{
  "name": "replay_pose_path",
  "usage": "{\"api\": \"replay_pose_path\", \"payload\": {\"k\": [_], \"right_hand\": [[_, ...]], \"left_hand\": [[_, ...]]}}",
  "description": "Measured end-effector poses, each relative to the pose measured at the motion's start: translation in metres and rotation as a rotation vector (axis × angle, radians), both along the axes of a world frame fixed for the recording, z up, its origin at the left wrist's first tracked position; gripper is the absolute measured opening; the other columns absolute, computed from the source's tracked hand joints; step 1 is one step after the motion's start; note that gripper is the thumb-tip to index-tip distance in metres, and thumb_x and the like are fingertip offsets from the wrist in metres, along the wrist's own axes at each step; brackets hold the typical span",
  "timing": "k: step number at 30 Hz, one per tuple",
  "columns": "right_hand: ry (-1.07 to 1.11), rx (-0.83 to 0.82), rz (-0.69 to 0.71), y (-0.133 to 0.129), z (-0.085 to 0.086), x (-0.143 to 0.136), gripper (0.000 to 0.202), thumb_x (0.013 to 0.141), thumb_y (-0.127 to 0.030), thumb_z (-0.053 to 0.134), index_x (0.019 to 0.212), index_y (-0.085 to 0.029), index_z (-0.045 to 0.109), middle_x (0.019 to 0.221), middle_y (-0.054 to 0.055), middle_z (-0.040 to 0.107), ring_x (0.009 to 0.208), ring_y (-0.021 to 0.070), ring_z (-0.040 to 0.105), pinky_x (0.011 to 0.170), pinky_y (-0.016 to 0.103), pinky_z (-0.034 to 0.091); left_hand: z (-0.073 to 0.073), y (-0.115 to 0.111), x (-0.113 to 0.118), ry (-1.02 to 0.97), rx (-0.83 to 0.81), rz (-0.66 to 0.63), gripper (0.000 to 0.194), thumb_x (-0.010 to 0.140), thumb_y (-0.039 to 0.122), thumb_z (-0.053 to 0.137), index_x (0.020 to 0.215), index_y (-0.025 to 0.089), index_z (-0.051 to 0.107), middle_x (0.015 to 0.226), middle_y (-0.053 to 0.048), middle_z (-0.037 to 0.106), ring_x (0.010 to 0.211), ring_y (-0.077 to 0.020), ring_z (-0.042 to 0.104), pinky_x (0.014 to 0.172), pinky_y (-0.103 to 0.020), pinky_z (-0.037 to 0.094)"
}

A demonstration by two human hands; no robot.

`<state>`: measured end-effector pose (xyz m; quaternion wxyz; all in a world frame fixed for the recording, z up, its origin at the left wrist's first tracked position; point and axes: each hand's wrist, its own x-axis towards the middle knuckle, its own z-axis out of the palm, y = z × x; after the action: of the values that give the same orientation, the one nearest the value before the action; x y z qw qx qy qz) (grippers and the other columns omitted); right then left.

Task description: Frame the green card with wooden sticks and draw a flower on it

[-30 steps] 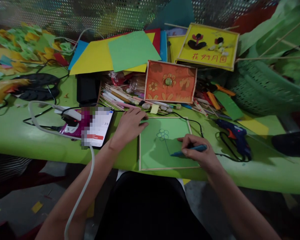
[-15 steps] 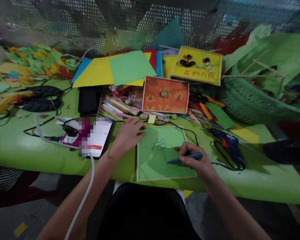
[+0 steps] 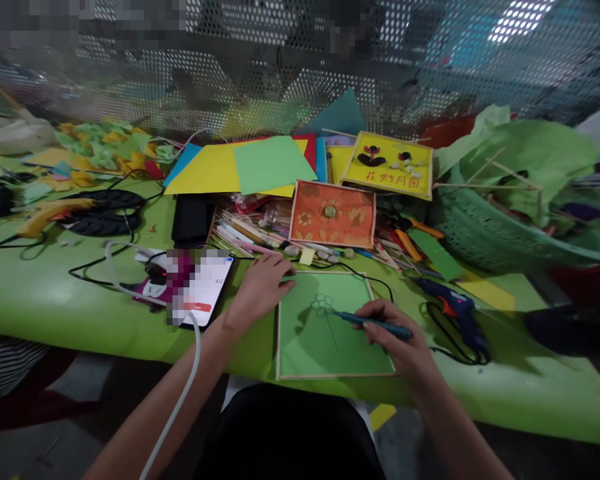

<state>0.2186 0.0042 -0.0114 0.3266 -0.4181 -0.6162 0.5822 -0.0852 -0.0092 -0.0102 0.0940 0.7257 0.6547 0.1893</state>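
A green sheet with a thin wooden frame (image 3: pixel 305 353) lies on the table in front of me. On it is a drawn flower (image 3: pixel 322 305) with round petals and one long stem line. My right hand (image 3: pixel 393 333) grips a blue-green marker (image 3: pixel 375 325), its tip just right of the flower; whether it touches the sheet I cannot tell. My left hand (image 3: pixel 265 283) rests flat by the frame's upper left corner, fingers loosely spread, holding nothing. A phone (image 3: pixel 207 290) with a lit screen, partly blurred out, lies left of that hand.
Behind the frame are an orange framed picture (image 3: pixel 333 213), a yellow framed picture (image 3: pixel 387 165) and several pens and sticks (image 3: pixel 245 235). A blue glue gun (image 3: pixel 455 310) with a cable lies right, below a green basket (image 3: pixel 520 213). A yellow glue gun (image 3: pixel 55 215) lies left.
The marker tip has moved from the stem's lower end up beside the flower. My left hand stays by the frame's corner. The whole view has tilted upward.
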Motion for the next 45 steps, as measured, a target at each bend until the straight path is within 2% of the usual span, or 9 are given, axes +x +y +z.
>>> {"api": "replay_pose_path", "payload": {"k": [5,11,18,22,25,30,35,45], "right_hand": [[-0.048,0.040,0.036,-0.009,0.002,0.007,0.022,0.085,-0.043,0.077,0.097,-0.025,0.074,0.085,0.003,0.070,0.072,0.0163,0.061,0.061,0.025,0.044],[-0.097,0.086,0.032,-0.016,0.000,0.011,0.018,0.086,-0.041,0.075,0.093,-0.025,0.073,0.088,0.003,0.071,0.081,0.0202,0.065,0.070,0.029,0.048],[-0.122,0.065,-0.024,-0.021,-0.001,0.011,0.025,0.085,-0.046,0.076,0.089,-0.022,0.071,0.075,0.001,0.066,0.064,0.0165,0.057,0.057,0.028,0.043],[-0.100,0.052,-0.060,-0.025,-0.001,0.012,0.025,0.083,-0.045,0.078,0.086,-0.021,0.069,0.074,0.001,0.066,0.060,0.0147,0.055,0.054,0.027,0.042],[-0.084,0.067,-0.092,-0.028,-0.002,0.013,0.023,0.083,-0.042,0.079,0.085,-0.022,0.069,0.073,0.001,0.066,0.061,0.0150,0.057,0.053,0.027,0.043],[-0.091,0.108,-0.049,-0.027,-0.004,0.016,0.017,0.083,-0.036,0.079,0.083,-0.023,0.069,0.077,0.002,0.069,0.069,0.0190,0.067,0.055,0.028,0.051],[-0.078,0.168,-0.019,-0.026,-0.006,0.019,0.012,0.084,-0.031,0.077,0.082,-0.022,0.069,0.079,0.002,0.071,0.083,0.0219,0.074,0.068,0.030,0.058],[-0.111,0.195,0.024,-0.028,0.000,0.019,0.010,0.083,-0.031,0.074,0.081,-0.023,0.067,0.073,0.001,0.070,0.084,0.0240,0.075,0.072,0.035,0.060]], "left_hand": [[0.001,0.000,0.001,-0.010,0.007,-0.005,0.014,0.091,0.022,0.069,0.105,0.022,0.067,0.119,-0.008,0.069,0.126,-0.0308,0.058,0.107,-0.048,0.045],[0.001,0.000,0.001,-0.009,-0.002,-0.005,0.013,0.090,0.021,0.070,0.103,0.022,0.067,0.116,-0.007,0.070,0.126,-0.0308,0.058,0.108,-0.048,0.044],[-0.001,0.001,0.000,-0.003,0.014,-0.004,0.013,0.091,0.022,0.069,0.103,0.022,0.067,0.116,-0.006,0.070,0.123,-0.0299,0.059,0.106,-0.046,0.045],[-0.001,0.001,-0.001,-0.003,0.010,-0.011,0.012,0.091,0.023,0.069,0.103,0.022,0.068,0.115,-0.006,0.071,0.122,-0.0297,0.059,0.106,-0.046,0.045],[-0.001,0.002,-0.001,-0.002,0.014,-0.016,0.013,0.091,0.024,0.069,0.103,0.022,0.068,0.115,-0.007,0.071,0.122,-0.0298,0.059,0.106,-0.046,0.044],[0.001,0.003,0.000,0.002,0.007,-0.017,0.012,0.091,0.025,0.069,0.103,0.022,0.068,0.113,-0.007,0.071,0.122,-0.0300,0.060,0.105,-0.045,0.045],[0.003,0.002,0.001,0.001,0.014,-0.027,0.012,0.092,0.025,0.069,0.103,0.020,0.067,0.112,-0.008,0.071,0.121,-0.0300,0.060,0.104,-0.045,0.045],[0.002,0.003,0.001,-0.006,0.003,-0.023,0.012,0.092,0.025,0.066,0.104,0.021,0.068,0.113,-0.008,0.070,0.122,-0.0308,0.058,0.104,-0.045,0.044]]}}
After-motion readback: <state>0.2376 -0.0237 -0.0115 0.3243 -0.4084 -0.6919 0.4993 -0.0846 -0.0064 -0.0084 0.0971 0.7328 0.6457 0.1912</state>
